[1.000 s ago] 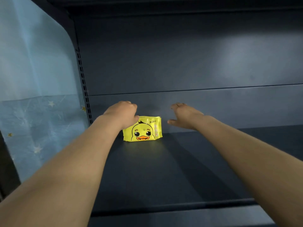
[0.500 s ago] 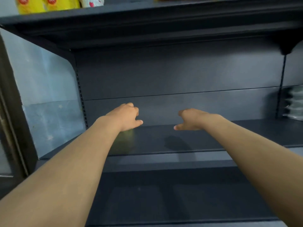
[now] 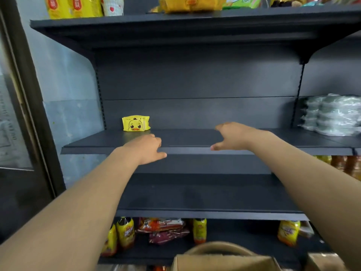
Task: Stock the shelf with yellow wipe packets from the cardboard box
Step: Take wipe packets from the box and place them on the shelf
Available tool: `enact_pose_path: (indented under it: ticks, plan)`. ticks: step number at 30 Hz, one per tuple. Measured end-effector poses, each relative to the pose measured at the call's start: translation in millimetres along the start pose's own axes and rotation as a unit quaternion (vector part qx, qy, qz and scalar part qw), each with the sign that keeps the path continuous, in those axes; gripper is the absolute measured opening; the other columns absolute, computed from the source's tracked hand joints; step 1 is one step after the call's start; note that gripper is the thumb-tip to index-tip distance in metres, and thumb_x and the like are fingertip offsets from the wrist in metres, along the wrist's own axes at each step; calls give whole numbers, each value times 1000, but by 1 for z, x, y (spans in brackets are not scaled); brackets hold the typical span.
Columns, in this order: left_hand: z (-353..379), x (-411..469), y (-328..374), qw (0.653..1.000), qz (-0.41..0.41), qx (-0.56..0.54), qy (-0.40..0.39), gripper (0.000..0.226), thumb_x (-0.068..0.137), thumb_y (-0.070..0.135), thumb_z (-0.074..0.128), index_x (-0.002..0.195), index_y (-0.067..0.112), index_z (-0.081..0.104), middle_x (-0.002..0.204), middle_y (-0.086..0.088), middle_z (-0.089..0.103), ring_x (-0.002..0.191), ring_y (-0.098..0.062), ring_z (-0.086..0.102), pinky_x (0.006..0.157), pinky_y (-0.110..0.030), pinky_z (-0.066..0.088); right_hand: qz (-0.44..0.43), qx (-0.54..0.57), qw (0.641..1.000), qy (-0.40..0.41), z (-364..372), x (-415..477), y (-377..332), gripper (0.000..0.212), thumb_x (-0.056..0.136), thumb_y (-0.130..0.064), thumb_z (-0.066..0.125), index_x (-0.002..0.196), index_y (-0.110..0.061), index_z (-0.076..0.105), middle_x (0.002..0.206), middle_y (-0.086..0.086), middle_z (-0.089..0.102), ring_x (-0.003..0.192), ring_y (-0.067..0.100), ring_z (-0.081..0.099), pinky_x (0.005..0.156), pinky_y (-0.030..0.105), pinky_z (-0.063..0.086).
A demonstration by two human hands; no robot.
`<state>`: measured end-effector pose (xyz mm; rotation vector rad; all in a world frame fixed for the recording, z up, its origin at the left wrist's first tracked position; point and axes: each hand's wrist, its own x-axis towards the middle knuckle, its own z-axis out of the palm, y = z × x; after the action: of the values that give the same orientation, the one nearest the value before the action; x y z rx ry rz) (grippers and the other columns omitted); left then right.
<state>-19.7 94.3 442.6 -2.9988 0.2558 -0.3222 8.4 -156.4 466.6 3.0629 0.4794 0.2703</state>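
One yellow wipe packet (image 3: 136, 123) with a duck face stands upright at the back left of the dark shelf (image 3: 195, 149). My left hand (image 3: 148, 148) hovers in front of the shelf's front edge, below and right of the packet, fingers loosely curled and holding nothing. My right hand (image 3: 230, 136) is stretched out over the shelf front further right, thumb out, also holding nothing. The cardboard box (image 3: 224, 260) shows at the bottom edge of the view, its inside hidden.
A stack of plastic-wrapped goods (image 3: 336, 114) sits at the right end of the same shelf. Yellow packs (image 3: 74, 6) line the shelf above. A dark shelf below (image 3: 205, 212) is bare; yellow bottles (image 3: 125, 233) and snack bags stand under it. A glass door frame (image 3: 29, 106) is on the left.
Both hands have pulled back from the packet to the shelf's front edge. The view has drawn away and widened, so the packet stands free and the lower shelves and box appear.
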Motion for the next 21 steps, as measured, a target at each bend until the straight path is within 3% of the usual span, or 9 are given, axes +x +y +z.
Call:
enact_pose_path:
  ticks: [9, 16, 21]
  plan:
    - [70, -95, 66, 998, -3, -31, -51, 51, 94, 48, 45, 126, 9, 50, 123, -8, 50, 112, -25, 50, 93, -38, 45, -23, 11, 996, -87, 76, -105, 6, 74, 85, -56, 56, 139, -10, 37, 141, 8, 41, 129, 27, 41, 104, 42, 39]
    - [136, -138, 124, 990, 12, -75, -116, 47, 93, 45, 47, 123, 8, 51, 121, -9, 52, 110, -25, 51, 89, -34, 43, -45, 29, 984, -169, 164, -170, 11, 64, 82, -55, 60, 127, -10, 47, 128, 9, 50, 116, 27, 47, 96, 40, 44]
    - [207, -139, 163, 977, 42, -87, -189, 53, 94, 45, 45, 131, 7, 46, 131, -9, 48, 119, -24, 47, 95, -33, 41, -53, 57, 969, -235, 244, -192, 23, 61, 84, -52, 61, 128, -12, 48, 128, 7, 52, 117, 24, 48, 92, 33, 41]
